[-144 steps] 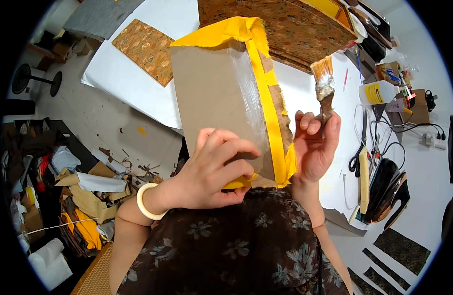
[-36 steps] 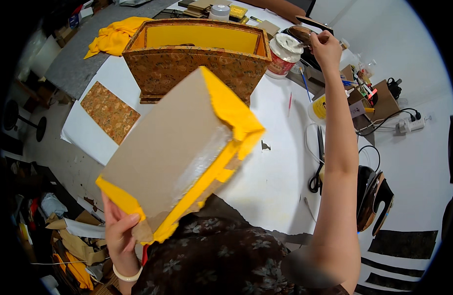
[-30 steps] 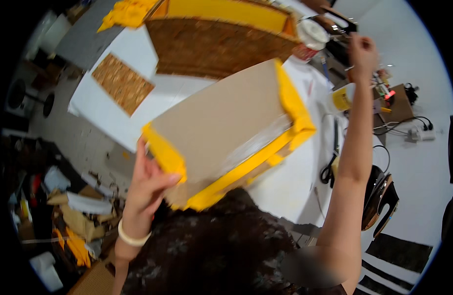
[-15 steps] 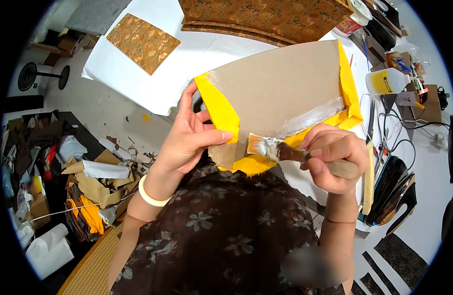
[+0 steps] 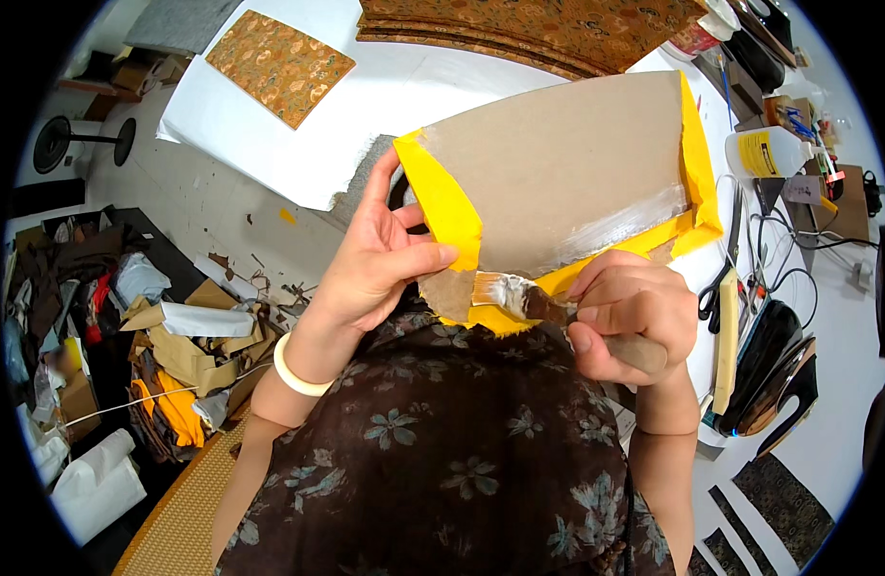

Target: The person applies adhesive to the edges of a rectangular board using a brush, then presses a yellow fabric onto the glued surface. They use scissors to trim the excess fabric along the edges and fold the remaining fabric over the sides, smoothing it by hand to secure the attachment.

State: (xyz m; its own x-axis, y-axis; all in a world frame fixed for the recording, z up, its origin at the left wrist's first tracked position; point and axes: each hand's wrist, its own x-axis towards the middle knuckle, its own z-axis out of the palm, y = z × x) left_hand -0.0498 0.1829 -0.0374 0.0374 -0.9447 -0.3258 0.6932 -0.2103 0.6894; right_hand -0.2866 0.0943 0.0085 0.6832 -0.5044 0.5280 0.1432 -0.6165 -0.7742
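Head view shows me a grey-beige board [image 5: 577,163] tilted up in front of the person's chest, near the table's close edge. Yellow cloth [image 5: 442,206] folds over its two ends and runs along its near side, beside a glossy white smear [image 5: 630,223]. The left hand [image 5: 370,259] pinches the board's near left corner, thumb on top and fingers spread partly open underneath. The right hand [image 5: 639,317] is curled closed around the handle of a brush [image 5: 500,291], whose whitened bristles lie at that same corner; whether they touch or sit just above, I can't tell.

Beyond the board, a box [image 5: 538,29] covered in brown floral pattern stands on the white-covered table [image 5: 366,101]; I see just its outer side, as the frame cuts off its opening. A matching flat panel [image 5: 279,62] lies to its left. Right of the box is a white tub [image 5: 706,34] with a red label, its contents out of my sight. Nearer stands a white bottle [image 5: 771,154] with a yellow label, its fill level unclear to me. Scissors [image 5: 716,302] lie nearer still. At far left I see a heap of scraps [image 5: 193,350], paper and cloth mixed.
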